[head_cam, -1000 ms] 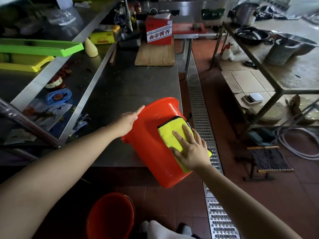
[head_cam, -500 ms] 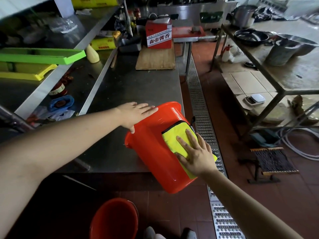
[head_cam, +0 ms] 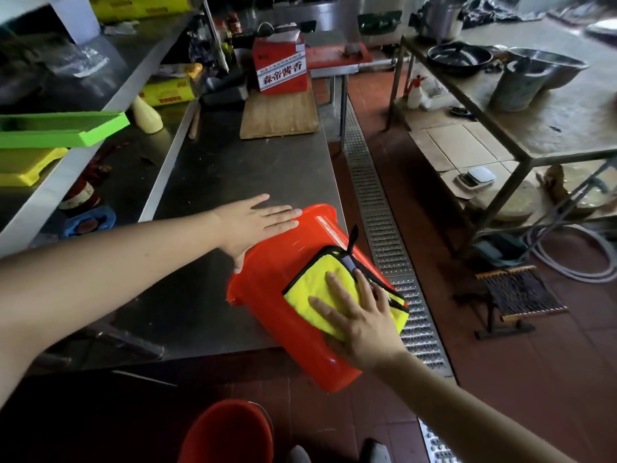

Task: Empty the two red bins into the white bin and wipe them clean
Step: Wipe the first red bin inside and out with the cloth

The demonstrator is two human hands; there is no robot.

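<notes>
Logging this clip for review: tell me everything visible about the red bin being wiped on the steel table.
The red bin looks like glossy orange-red plastic, tapered and round, with a rim lip. It lies tipped on its side at the steel table's near corner, its base overhanging toward the floor. The left hand rests flat on its upper side near the rim. The right hand presses a yellow cloth with dark edging flat against its outer wall.

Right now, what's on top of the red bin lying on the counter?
A yellow cloth lies on the red bin, pressed flat by the right hand. The left hand rests near its rim. The bin's inside is hidden.
</notes>
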